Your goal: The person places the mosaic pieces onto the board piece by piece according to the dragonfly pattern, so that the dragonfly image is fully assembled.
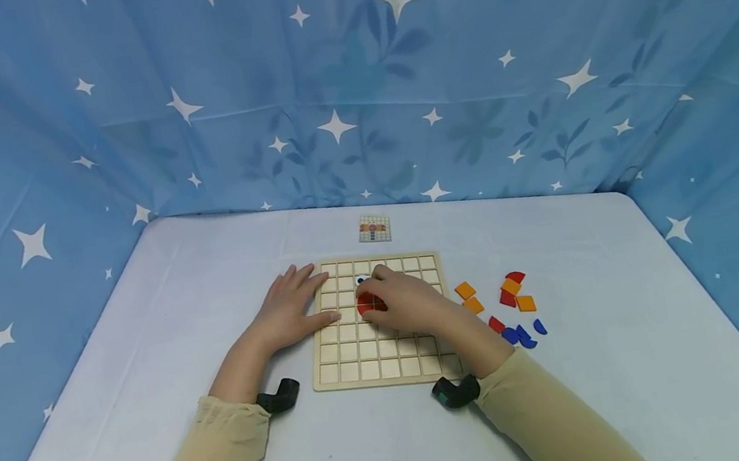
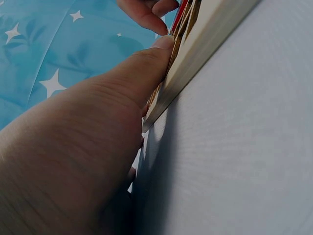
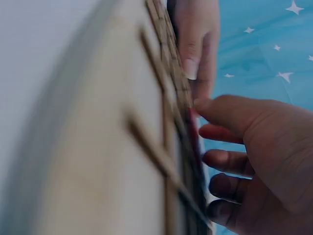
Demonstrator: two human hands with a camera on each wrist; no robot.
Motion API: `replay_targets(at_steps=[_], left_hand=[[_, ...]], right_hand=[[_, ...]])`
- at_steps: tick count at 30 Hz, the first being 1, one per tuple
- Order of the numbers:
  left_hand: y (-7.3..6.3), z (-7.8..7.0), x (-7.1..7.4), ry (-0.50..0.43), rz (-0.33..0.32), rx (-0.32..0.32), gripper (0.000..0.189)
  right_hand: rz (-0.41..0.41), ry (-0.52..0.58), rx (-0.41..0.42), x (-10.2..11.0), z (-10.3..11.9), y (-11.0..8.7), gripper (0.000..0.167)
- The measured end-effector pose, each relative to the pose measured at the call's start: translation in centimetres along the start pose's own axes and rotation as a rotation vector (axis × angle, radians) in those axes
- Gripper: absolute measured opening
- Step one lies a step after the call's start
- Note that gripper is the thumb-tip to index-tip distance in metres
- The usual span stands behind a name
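A square wooden grid board [image 1: 341, 374] lies on the white table. My left hand [image 1: 287, 310] rests at its left edge, fingers spread, with the thumb on the frame; the left wrist view shows that thumb [image 2: 146, 63] against the board's side. Over the upper middle of the grid is my right hand [image 1: 409, 300], its thumb and index finger bent around a red piece [image 1: 366, 304] with a curved edge. Just above that piece sits a white piece with a dark spot [image 1: 362, 278]. In the right wrist view the thumb [image 3: 225, 110] and fingertips meet the board beside a strip of red.
Right of the board lie several loose flat pieces: orange squares [image 1: 465, 290], red curved pieces [image 1: 516, 276] and blue curved pieces [image 1: 510, 336]. A small patterned card [image 1: 374, 229] lies behind the board. A blue star-printed curtain [image 1: 351, 106] surrounds the table.
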State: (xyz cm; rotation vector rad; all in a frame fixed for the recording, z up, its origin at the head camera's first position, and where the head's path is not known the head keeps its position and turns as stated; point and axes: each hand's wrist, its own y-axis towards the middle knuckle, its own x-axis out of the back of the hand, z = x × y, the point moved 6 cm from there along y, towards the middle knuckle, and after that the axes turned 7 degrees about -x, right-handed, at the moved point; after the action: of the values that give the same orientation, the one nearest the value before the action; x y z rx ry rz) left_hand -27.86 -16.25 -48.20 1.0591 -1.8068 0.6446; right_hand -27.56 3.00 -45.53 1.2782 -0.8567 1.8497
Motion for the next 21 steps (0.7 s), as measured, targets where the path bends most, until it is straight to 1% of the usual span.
replay_targets(at_steps=[3, 8, 11, 14, 17, 21], left_hand=[[0.0, 0.0, 0.0, 0.002, -0.001, 0.001, 0.084], [0.1, -0.1, 0.0, -0.004, -0.003, 0.005, 0.083], [0.2, 0.0, 0.0, -0.006, 0.0, 0.013, 0.082], [0.3, 0.0, -0.1, -0.007, 0.002, 0.01, 0.082], [0.2, 0.1, -0.1, -0.008, 0.001, 0.008, 0.082], [0.2, 0.1, -0.1, -0.002, 0.002, 0.01, 0.082]], right_hand=[[-0.003, 0.037, 0.008, 0.7, -0.2, -0.3, 0.04], [-0.034, 0.138, -0.007, 3.5, -1.8, -1.5, 0.033], [-0.033, 0.161, -0.047, 5.0, -3.6, -2.5, 0.032], [-0.014, 0.165, -0.096, 6.0, -5.9, -3.6, 0.031], [0.012, 0.175, -0.15, 6.4, -8.4, -4.8, 0.028], [0.064, 0.189, -0.212, 6.3, -11.2, -6.0, 0.027]])
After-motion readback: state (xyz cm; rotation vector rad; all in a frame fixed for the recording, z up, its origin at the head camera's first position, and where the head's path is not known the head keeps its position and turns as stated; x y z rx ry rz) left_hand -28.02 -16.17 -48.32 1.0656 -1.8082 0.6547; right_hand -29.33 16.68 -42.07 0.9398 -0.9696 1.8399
